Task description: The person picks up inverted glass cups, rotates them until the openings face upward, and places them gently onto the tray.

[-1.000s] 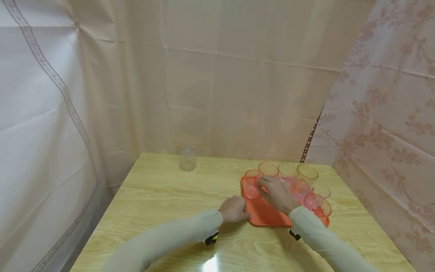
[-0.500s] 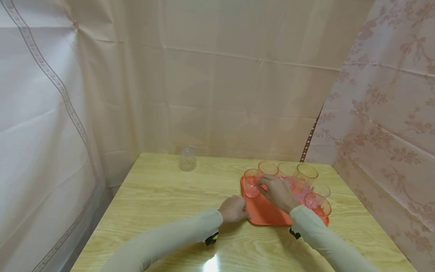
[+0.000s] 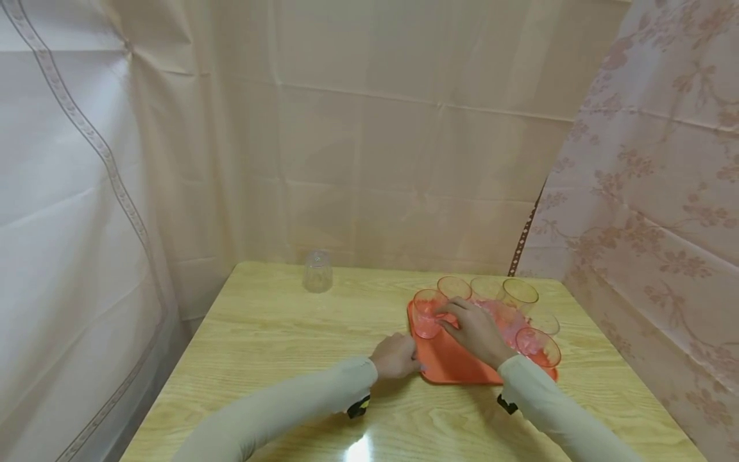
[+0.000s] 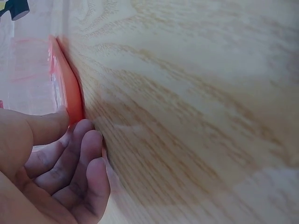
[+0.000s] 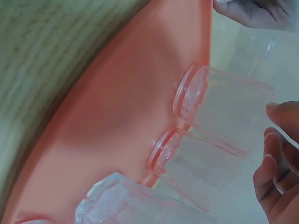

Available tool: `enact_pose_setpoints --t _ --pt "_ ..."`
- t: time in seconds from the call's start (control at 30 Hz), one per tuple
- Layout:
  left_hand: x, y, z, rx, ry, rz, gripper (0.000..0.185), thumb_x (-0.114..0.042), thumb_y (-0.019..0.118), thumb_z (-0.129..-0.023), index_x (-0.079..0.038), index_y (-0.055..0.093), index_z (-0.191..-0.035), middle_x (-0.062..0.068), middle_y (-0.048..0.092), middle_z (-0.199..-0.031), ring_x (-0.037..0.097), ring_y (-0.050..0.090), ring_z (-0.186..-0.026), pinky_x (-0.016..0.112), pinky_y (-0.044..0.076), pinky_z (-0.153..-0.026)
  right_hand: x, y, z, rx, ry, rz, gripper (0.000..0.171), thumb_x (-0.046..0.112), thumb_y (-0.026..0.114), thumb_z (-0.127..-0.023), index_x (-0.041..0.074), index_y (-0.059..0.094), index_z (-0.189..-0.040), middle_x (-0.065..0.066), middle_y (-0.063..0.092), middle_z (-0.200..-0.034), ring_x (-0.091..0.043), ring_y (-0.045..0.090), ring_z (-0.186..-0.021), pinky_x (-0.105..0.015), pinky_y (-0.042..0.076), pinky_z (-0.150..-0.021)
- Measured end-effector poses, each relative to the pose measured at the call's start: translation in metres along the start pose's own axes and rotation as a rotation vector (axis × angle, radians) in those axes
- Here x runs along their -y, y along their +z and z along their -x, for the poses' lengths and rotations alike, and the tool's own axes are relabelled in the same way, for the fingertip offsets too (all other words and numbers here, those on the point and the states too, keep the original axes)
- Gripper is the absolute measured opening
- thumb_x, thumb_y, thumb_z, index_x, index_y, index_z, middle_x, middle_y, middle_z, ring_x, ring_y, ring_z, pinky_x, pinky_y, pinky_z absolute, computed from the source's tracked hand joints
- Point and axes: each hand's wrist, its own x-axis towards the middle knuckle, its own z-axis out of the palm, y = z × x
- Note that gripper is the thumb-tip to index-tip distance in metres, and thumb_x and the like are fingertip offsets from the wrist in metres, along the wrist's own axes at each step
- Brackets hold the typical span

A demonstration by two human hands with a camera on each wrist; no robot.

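Item: orange tray point(image 3: 456, 367), at 3 o'clock of centre on the wooden table point(image 3: 277, 333), carrying several clear plastic cups. Left hand point(image 3: 396, 357): grips the tray's left edge, thumb over the rim, fingers point(image 4: 77, 161) pressed together and curled beneath it; the edge shows orange point(image 4: 70, 93) in the left wrist view. Right hand point(image 3: 475, 328): reaches over the tray, fingers curled round the front-left cup point(image 3: 426, 313) at the tray's 10 o'clock corner; fingertips point(image 5: 275, 158) lie against its wall in the right wrist view. Remaining cups: ranged along the tray's far and right sides. Separate: one inverted clear cup point(image 3: 318, 271), well apart at the table's 12 o'clock edge. Surround: pale curtains point(image 3: 369, 128).
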Motion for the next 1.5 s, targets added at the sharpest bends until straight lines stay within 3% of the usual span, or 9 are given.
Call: enact_pose_setpoints --t 0.13,0.37,0.6,0.83,1.03,1.2,1.5 --pt "-0.001 0.0 0.0 0.012 0.002 0.003 0.045 -0.029 0.08 -0.092 -0.016 0.056 -0.056 -0.011 0.037 -0.049 0.004 0.032 -0.045 0.021 0.026 -0.043 0.003 -0.003 0.006 -0.009 -0.001 0.007 0.026 0.004 0.086 -0.082 0.011 0.077 -0.104 -0.002 0.07 -0.101 -0.018 0.063 -0.071 -0.029 0.052 -0.061" --pt "-0.001 0.0 0.001 0.012 0.001 0.017 0.042 -0.028 0.08 -0.092 -0.017 0.059 -0.058 -0.01 0.04 -0.049 0.004 0.034 -0.046 0.021 0.028 -0.044 0.011 -0.007 0.015 0.019 0.019 0.025 0.022 0.009 0.089 -0.08 0.01 0.078 -0.1 0.002 0.073 -0.097 -0.017 0.066 -0.085 -0.035 0.056 -0.07" --pt "0.0 0.001 -0.001 0.017 -0.005 0.015 0.04 -0.028 0.08 -0.092 -0.016 0.06 -0.059 -0.01 0.04 -0.051 0.005 0.035 -0.047 0.022 0.029 -0.045 0.017 -0.002 0.028 0.131 0.06 0.015 0.016 0.016 0.087 -0.083 0.015 0.077 -0.095 0.007 0.07 -0.092 -0.013 0.063 -0.073 -0.027 0.052 -0.061" --pt "0.0 0.001 0.0 0.025 -0.003 0.02 0.042 -0.026 0.08 -0.092 -0.016 0.057 -0.059 -0.01 0.038 -0.051 0.005 0.034 -0.047 0.022 0.027 -0.044 0.025 0.005 0.041 0.232 0.045 -0.035 0.012 0.019 0.085 -0.087 0.019 0.075 -0.095 0.01 0.068 -0.092 -0.015 0.068 -0.083 -0.032 0.057 -0.07" --pt "0.001 0.0 0.001 0.019 0.005 0.018 0.045 -0.025 0.079 -0.093 -0.016 0.053 -0.058 -0.01 0.037 -0.05 0.004 0.033 -0.046 0.021 0.026 -0.044 0.035 0.009 0.049 0.279 0.089 -0.091 0.007 0.025 0.081 -0.09 0.024 0.076 -0.093 0.016 0.064 -0.09 -0.012 0.062 -0.079 -0.027 0.05 -0.067" --pt "0.0 0.0 0.002 0.014 0.0 0.007 0.044 -0.024 0.079 -0.092 -0.017 0.053 -0.057 -0.01 0.038 -0.05 0.004 0.034 -0.045 0.021 0.026 -0.043 0.041 0.013 0.056 0.277 0.063 -0.125 0.006 0.026 0.082 -0.089 0.023 0.077 -0.091 0.016 0.062 -0.088 -0.009 0.058 -0.075 -0.023 0.045 -0.065" --pt "0.0 -0.002 0.001 0.005 -0.011 -0.012 0.042 -0.027 0.08 -0.091 -0.017 0.057 -0.058 -0.01 0.039 -0.051 0.005 0.035 -0.047 0.023 0.027 -0.045 0.045 0.018 0.059 0.303 0.046 -0.165 0.008 0.018 0.083 -0.088 0.02 0.077 -0.092 0.015 0.065 -0.091 -0.003 0.06 -0.08 -0.024 0.049 -0.069"
